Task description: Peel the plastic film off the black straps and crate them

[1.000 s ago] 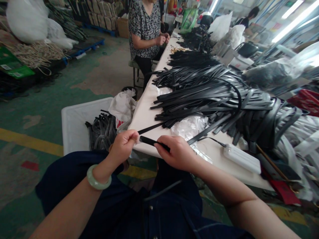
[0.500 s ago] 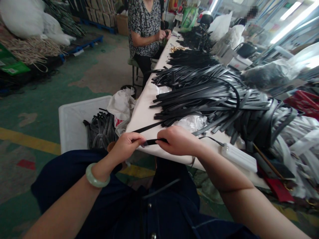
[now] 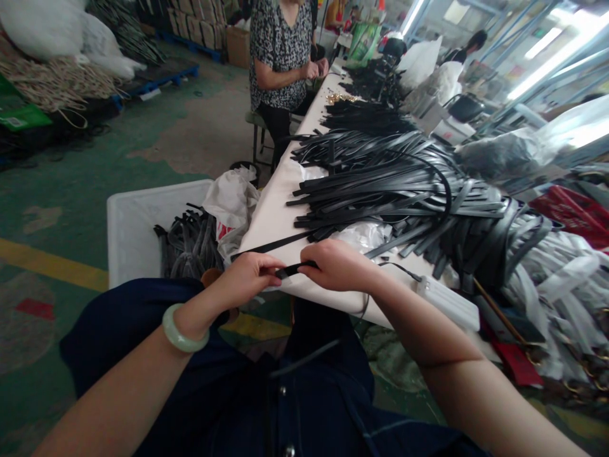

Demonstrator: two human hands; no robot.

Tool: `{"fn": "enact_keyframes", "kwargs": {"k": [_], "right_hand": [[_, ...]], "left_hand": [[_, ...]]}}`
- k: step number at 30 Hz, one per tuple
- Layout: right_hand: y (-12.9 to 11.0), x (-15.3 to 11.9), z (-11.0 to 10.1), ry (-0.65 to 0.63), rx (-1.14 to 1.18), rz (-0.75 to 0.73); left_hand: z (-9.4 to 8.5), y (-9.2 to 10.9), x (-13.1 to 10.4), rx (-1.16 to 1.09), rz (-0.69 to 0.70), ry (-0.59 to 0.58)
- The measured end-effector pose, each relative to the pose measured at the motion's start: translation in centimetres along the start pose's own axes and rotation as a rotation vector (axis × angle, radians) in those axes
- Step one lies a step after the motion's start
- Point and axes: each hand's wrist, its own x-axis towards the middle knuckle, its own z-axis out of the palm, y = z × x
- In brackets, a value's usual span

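A black strap (image 3: 294,270) is stretched between my two hands over the table's near edge. My left hand (image 3: 250,274), with a pale green bangle above it, pinches the strap with thumb and fingers. On the other side my right hand (image 3: 333,263) has its fingers curled round the strap. Just beyond my hands, another length of black strap (image 3: 280,242) runs across the white table corner towards a large pile of black straps (image 3: 371,190). What the far end of the held strap does is hidden by my right hand.
A white bin (image 3: 157,190) with dark straps and a plastic bag (image 3: 231,197) stands left of the table (image 3: 266,216). A white power bank-like box (image 3: 447,301) with a cable lies right. A co-worker (image 3: 280,57) sits farther along the table edge.
My hands have drawn slightly closer together on the strap, the left moving a little to the right. The view has shifted slightly.
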Motion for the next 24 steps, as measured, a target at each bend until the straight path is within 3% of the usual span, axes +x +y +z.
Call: {"fn": "enact_keyframes", "kwargs": {"k": [6,12,18,21,24], "right_hand": [[-0.7,-0.2,-1.0,-0.075,-0.077,-0.066],[0.1,-0.2,-2.5,-0.127,-0.033,-0.191],[-0.1,0.8,-1.5,-0.161,0.043,-0.266],[1.5,0.5,-1.4,-0.153,0.13,-0.274],[3.5,-0.1,-1.7,-0.111,0.183,-0.169]], "left_hand": [[1.1,0.6,-0.1,0.045,0.01,-0.006],[1.7,0.6,0.1,-0.189,-0.046,-0.066],[2.5,-0.1,0.6,-0.383,-0.081,-0.066],[2.1,-0.2,0.7,-0.411,-0.089,-0.056],[1.6,-0.2,0.9,-0.308,-0.128,0.003]]}}
